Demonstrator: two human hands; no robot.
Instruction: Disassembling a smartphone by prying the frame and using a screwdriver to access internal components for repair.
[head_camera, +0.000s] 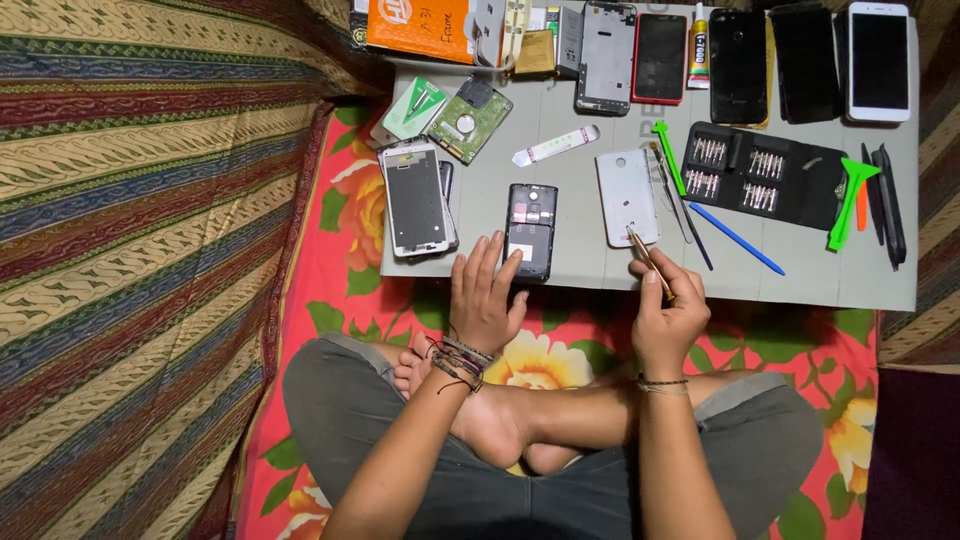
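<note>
While the left hand (485, 295) lies flat, fingers spread, steadying the opened black phone (530, 228) at the grey board's (800, 280) near edge, the right hand (668, 318) has its grip clamped on a slim screwdriver (645, 258), tip touching the white back cover (627, 195) just right of that phone. A slip could scratch the cover, and tiny screws could roll off onto the floral sheet (350, 210).

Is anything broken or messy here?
The black phone by the left hand lies open, back cover off, insides showing. The white cover sits apart, near the right hand.
</note>
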